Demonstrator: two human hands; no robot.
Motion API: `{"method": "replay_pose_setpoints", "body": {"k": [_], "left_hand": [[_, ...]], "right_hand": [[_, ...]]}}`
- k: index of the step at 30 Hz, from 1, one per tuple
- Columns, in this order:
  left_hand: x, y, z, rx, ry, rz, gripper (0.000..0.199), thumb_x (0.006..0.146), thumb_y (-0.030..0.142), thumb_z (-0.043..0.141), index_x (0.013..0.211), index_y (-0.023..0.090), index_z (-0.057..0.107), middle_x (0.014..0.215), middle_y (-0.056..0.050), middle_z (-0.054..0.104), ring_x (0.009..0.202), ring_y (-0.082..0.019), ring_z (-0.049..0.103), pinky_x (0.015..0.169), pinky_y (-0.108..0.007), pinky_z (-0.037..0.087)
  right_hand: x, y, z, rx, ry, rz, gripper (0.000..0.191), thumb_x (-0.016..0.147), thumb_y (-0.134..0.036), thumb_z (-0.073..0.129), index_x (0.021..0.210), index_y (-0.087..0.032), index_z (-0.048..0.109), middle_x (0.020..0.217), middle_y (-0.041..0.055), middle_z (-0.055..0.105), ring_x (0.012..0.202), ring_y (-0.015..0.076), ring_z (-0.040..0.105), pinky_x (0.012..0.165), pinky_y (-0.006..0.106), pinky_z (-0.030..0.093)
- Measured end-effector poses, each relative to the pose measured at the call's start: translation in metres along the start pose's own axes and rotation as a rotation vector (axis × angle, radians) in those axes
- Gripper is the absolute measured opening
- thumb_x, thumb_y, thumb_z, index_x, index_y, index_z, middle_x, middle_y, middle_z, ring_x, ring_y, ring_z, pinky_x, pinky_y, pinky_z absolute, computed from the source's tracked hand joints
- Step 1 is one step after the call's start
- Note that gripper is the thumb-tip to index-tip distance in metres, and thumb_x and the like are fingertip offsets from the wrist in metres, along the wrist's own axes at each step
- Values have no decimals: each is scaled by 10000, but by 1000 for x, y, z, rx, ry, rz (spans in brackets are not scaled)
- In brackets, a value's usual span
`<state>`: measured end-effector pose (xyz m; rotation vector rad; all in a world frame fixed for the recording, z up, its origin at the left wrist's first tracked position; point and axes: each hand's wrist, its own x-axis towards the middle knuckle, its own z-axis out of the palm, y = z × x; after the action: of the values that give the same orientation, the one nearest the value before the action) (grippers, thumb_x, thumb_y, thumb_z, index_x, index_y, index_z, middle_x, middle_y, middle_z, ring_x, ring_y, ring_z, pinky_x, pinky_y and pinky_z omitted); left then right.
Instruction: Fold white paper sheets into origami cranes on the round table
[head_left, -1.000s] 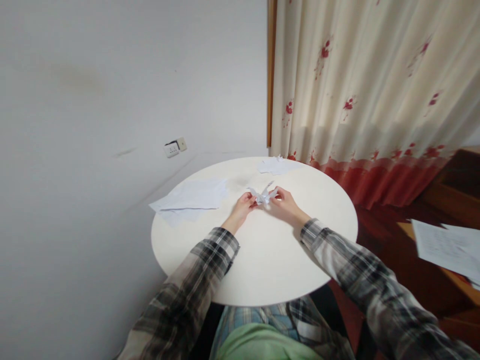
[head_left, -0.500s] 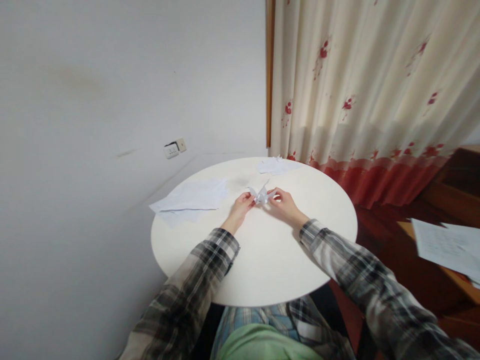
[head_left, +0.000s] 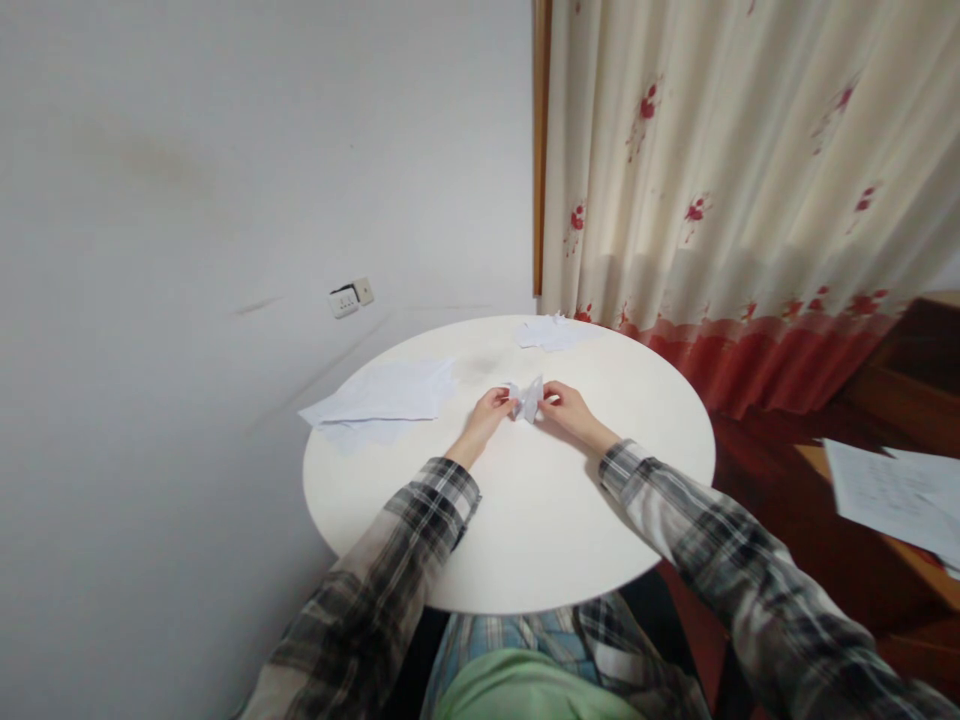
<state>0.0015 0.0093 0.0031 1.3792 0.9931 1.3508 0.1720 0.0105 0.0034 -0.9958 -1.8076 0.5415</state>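
A small piece of folded white paper (head_left: 528, 399) is held between my two hands, just above the round white table (head_left: 517, 540). My left hand (head_left: 487, 412) pinches its left side between thumb and fingers. On the right side, the fingertips of my right hand (head_left: 564, 404) are closed on the paper's edge. Pointed flaps stand up from the folded paper; its finer folds are too small to make out.
White sheets (head_left: 386, 391) lie at the table's left, partly over its edge. More paper pieces (head_left: 551, 332) lie at the far edge. A wall with a socket (head_left: 343, 302) stands left, a curtain (head_left: 697, 200) behind. Printed sheets (head_left: 889, 490) rest on wooden furniture at right.
The folded paper has turned and its flaps now point differently, with a broad flap upright near my right fingers. Both hands have shifted only slightly and still hold it.
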Motion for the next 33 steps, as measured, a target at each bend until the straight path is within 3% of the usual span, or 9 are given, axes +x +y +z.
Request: {"method": "replay_pose_setpoints", "body": {"k": [8,16,26,30,33], "left_hand": [[-2,2,0,13,-22,-4,195,603,248,643,754,134,599,739,-32,616,698,-136,552,717,-268,401],[0,-1,-1,4,-34,-11,182,604,204,608,768,127,596,730,-28,613,671,-129,546,701,-268,405],[1,-6,-5,76,174,-29,222,631,108,532,848,153,513,726,-6,577,651,-113,549,633,-243,429],[1,0,-9,189,325,51,99,692,183,501,787,165,523,744,-8,562,703,-119,538,630,-233,421],[-1,7,-8,220,308,149,98,710,173,464,774,172,538,781,-10,572,747,-126,539,665,-244,423]], "right_hand": [[-1,-13,-7,31,123,-40,87,735,-234,488,734,-172,550,796,36,583,735,135,534,635,239,436],[0,-5,-2,-13,48,-18,48,671,-170,529,718,-173,534,797,18,552,727,129,509,641,245,434],[-1,-9,-3,-70,-31,-109,86,693,-243,600,667,-161,592,754,14,535,679,111,489,633,231,390],[-2,-7,-3,-122,-53,-148,98,701,-251,608,669,-160,622,684,3,535,613,98,468,599,222,360],[-1,-2,-2,-167,-47,-165,109,710,-263,602,680,-162,632,657,-2,539,590,94,459,579,217,344]]}}
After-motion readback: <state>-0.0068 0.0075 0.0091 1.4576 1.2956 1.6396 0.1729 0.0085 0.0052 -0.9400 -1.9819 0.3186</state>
